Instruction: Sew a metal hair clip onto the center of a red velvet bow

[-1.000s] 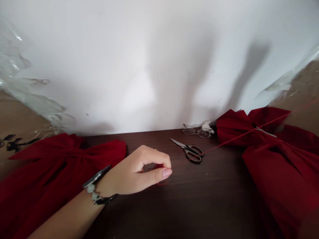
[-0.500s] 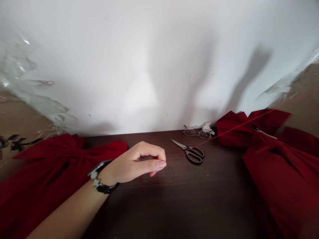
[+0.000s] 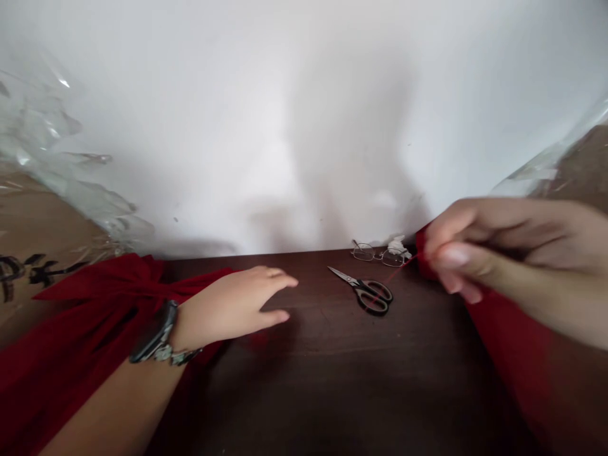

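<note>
My right hand [image 3: 513, 259], a little blurred, is raised at the right with thumb and forefinger pinched on a red thread [image 3: 398, 270]. The thread slants down and left across the scissors; whether a needle is in the pinch cannot be made out. My left hand [image 3: 232, 307] hovers over the left of the table, thumb and fingers apart and nothing between them. Under its wrist and forearm lies a red fabric bow [image 3: 123, 292]. More red fabric [image 3: 508, 348] lies at the right, partly hidden behind my right hand. Black-handled scissors [image 3: 368, 293] rest between the hands, blades pointing left.
Wire-framed eyeglasses [image 3: 393, 257] and a crumpled white tissue [image 3: 397, 244] sit by the wall [image 3: 213, 126] at the back of the dark wooden table [image 3: 332, 386]. Cardboard with clear plastic stands at the left [image 3: 38, 218] and right.
My left hand has opened from a pinch and drawn slightly left. My right hand has come into view from the right, pinching the thread, which was stretched up to the right before.
</note>
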`<state>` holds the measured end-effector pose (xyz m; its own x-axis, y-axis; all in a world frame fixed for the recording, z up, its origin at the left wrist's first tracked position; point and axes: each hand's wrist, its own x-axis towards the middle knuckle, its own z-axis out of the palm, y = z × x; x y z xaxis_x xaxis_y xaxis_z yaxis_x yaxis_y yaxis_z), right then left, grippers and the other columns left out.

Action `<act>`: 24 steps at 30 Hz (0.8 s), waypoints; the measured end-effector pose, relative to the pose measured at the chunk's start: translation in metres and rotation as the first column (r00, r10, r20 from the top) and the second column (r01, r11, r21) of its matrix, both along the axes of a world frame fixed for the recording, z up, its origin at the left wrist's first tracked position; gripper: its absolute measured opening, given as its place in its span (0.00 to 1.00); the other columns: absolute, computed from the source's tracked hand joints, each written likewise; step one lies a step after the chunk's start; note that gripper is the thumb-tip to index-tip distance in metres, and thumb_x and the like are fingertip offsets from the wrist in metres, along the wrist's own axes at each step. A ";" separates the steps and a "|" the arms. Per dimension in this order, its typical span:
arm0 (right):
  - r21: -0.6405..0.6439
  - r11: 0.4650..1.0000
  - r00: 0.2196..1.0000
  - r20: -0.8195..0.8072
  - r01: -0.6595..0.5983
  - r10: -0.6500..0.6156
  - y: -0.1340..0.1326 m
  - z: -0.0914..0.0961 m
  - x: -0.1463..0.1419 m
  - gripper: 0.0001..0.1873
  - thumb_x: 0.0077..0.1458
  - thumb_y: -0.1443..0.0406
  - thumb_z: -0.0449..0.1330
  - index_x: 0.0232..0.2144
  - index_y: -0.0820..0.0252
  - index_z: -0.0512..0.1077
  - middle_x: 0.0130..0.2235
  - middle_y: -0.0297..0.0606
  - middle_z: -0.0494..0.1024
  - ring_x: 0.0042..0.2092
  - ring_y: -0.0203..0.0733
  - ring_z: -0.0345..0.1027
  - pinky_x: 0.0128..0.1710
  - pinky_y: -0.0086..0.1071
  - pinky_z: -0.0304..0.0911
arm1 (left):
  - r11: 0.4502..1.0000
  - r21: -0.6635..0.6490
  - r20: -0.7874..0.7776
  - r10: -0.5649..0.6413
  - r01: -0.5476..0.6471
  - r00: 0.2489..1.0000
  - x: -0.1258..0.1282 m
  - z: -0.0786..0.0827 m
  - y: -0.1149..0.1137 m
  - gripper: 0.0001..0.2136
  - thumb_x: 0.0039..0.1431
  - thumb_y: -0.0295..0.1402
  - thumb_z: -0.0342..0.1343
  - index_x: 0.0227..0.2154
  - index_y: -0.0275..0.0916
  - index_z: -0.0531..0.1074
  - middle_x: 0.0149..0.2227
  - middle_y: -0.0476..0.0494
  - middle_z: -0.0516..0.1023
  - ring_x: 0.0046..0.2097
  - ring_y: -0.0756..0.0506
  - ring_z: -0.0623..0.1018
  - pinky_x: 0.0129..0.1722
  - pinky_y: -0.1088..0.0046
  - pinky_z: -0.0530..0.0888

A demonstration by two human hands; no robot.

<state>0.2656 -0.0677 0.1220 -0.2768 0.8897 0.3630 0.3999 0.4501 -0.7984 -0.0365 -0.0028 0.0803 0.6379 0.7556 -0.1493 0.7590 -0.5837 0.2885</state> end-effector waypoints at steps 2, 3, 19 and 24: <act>-0.068 0.985 0.987 0.037 -0.156 0.159 0.007 -0.003 -0.024 0.08 0.56 0.62 0.63 0.28 0.60 0.71 0.22 0.31 0.70 0.24 0.28 0.63 0.22 0.21 0.58 | 0.999 -0.035 0.323 0.005 0.007 0.946 0.013 0.003 -0.013 0.21 0.62 0.41 0.53 0.58 0.46 0.65 0.59 0.41 0.69 0.58 0.40 0.69 0.59 0.59 0.64; -0.098 0.975 0.978 0.041 -0.200 0.205 0.009 -0.006 -0.034 0.07 0.57 0.63 0.62 0.28 0.60 0.72 0.22 0.31 0.71 0.24 0.27 0.64 0.23 0.20 0.59 | 0.989 -0.140 0.485 0.028 0.046 0.874 0.021 0.005 -0.020 0.20 0.63 0.41 0.51 0.58 0.46 0.64 0.58 0.42 0.70 0.56 0.43 0.71 0.57 0.63 0.67; -0.064 0.978 0.980 -0.002 -0.198 0.198 -0.007 -0.012 -0.052 0.04 0.56 0.66 0.62 0.36 0.53 0.75 0.31 0.31 0.79 0.30 0.30 0.73 0.30 0.20 0.70 | 0.917 -0.399 0.701 0.288 0.024 0.653 0.028 0.019 -0.045 0.09 0.56 0.41 0.60 0.31 0.40 0.77 0.19 0.51 0.68 0.21 0.55 0.62 0.17 0.80 0.57; -0.030 0.982 0.982 0.000 -0.187 0.187 -0.007 -0.012 -0.055 0.06 0.55 0.66 0.63 0.37 0.51 0.74 0.32 0.31 0.79 0.31 0.31 0.74 0.29 0.20 0.71 | 0.930 -0.368 0.722 0.278 0.012 0.633 0.029 0.020 -0.050 0.09 0.57 0.41 0.59 0.30 0.41 0.77 0.18 0.52 0.67 0.20 0.55 0.60 0.16 0.81 0.55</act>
